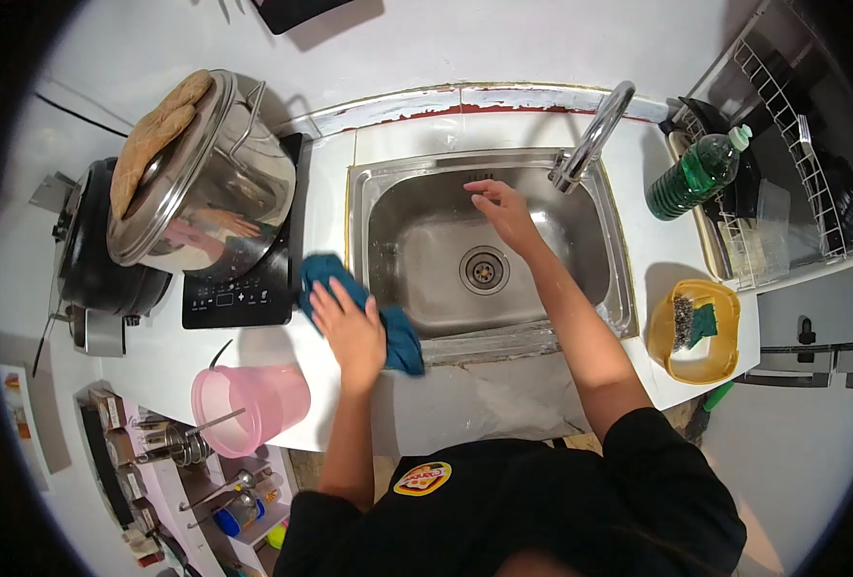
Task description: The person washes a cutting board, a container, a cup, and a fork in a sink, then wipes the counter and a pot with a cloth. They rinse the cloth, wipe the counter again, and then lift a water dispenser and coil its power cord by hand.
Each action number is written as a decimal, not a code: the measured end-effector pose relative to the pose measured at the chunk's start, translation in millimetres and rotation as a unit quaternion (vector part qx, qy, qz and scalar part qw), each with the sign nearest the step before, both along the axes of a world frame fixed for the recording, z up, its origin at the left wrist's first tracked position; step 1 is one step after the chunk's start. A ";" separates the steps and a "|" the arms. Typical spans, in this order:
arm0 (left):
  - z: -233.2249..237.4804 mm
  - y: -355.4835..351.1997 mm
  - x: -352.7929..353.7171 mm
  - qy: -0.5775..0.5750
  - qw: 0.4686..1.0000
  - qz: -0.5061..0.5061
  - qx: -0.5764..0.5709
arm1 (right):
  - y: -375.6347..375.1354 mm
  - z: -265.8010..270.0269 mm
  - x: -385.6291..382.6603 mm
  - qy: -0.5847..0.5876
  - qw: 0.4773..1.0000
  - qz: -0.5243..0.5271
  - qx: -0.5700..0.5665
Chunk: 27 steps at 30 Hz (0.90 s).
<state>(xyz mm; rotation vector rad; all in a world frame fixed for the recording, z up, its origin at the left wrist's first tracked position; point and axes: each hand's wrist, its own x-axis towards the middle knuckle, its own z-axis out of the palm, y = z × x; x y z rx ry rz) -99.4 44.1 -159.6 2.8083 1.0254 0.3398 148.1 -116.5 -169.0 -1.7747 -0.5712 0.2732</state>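
Observation:
My left hand (348,332) lies flat with its fingers spread on top of a crumpled teal cloth (402,338), pressing it against the white counter at the sink's left edge. Over the steel sink (407,245) reaches my right hand (501,210), fingers stretched out and loosely bent, with nothing in it. The drain (484,270) shows below that hand. To its right, the chrome faucet (594,139) arches over the basin. No water stream can be seen.
A big steel pot (239,178) with a quilted mitt (157,135) on its lid stands on a black cooktop (239,303). A pink bucket (282,402) sits front left. On the right are a green bottle (691,178), a yellow basin (662,337) with scrubbers, and a dish rack (782,106).

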 end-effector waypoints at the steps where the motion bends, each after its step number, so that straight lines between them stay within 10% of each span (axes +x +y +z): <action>1: -8.3 16.1 24.2 -0.021 0.999 -0.023 0.042 | -4.5 -4.2 2.0 0.028 1.000 -0.003 0.001; 10: -42.7 76.9 290.3 -0.107 0.992 0.040 0.055 | -79.0 -7.8 32.8 0.137 0.946 -0.267 0.122; 16: -34.7 -81.0 364.9 -0.208 0.906 -0.362 -0.062 | -116.1 -33.6 53.2 0.222 0.905 -0.319 0.174; 19: -13.1 -87.1 400.4 -0.080 0.845 -0.470 -0.244 | -114.9 -24.5 52.0 0.252 0.911 -0.286 0.159; 27: -30.6 -46.1 356.7 -0.176 0.853 -0.491 -0.012 | -74.9 -16.0 66.4 0.306 0.921 -0.203 0.127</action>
